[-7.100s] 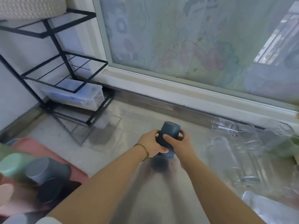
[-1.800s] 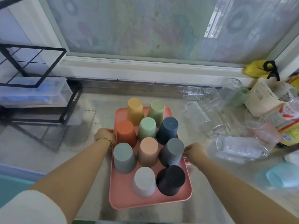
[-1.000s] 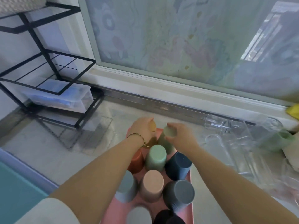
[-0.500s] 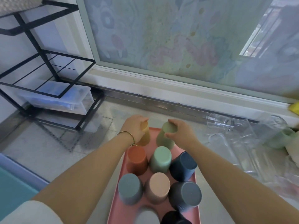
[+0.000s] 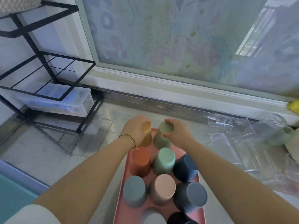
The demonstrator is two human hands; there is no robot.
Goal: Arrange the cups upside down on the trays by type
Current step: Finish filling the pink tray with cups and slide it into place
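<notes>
At 10 o'clock I see a black wire rack with a clear storage box on its bottom shelf. Near centre, the left hand curls its fingers round the yellow cup. Just beside it, the right hand grips the base of the olive cup. Both cups stand upside down at the 12 o'clock end of the pink tray, with more inverted cups in rows toward 6 o'clock. Clear glasses lie on the table at 3 o'clock.

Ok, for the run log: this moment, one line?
left hand: grips yellow cup | right hand: grips olive cup | both: upside down, tray back row | glasses: off tray, right
</notes>
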